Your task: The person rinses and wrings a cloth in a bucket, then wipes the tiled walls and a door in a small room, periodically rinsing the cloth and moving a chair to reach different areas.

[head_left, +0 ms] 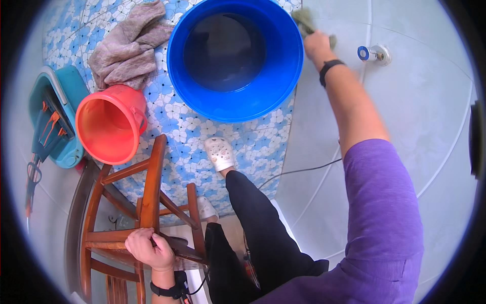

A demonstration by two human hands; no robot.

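Note:
My right hand [319, 46] reaches far forward and grips a greenish cloth [304, 20], pressed against the pale tiled wall [405, 116]. Its outline is slightly blurred. Close by on its left stands a big round blue tub [178, 88] with dark, murky-looking liquid in the bottom. At the lower left, my left hand [150, 248] has its fingers curled over the edge of a brown wooden chair [153, 182]. The chair appears tipped over, with its legs pointing forward.
A red bucket [133, 104] lies tilted beside a teal mop bucket [76, 147]. Behind them a crumpled greyish towel [126, 50] lies on the blue flower-patterned floor [253, 152]. A metal valve with a blue cap [373, 53] juts from the wall. A thin dark cable [304, 169] crosses near my legs.

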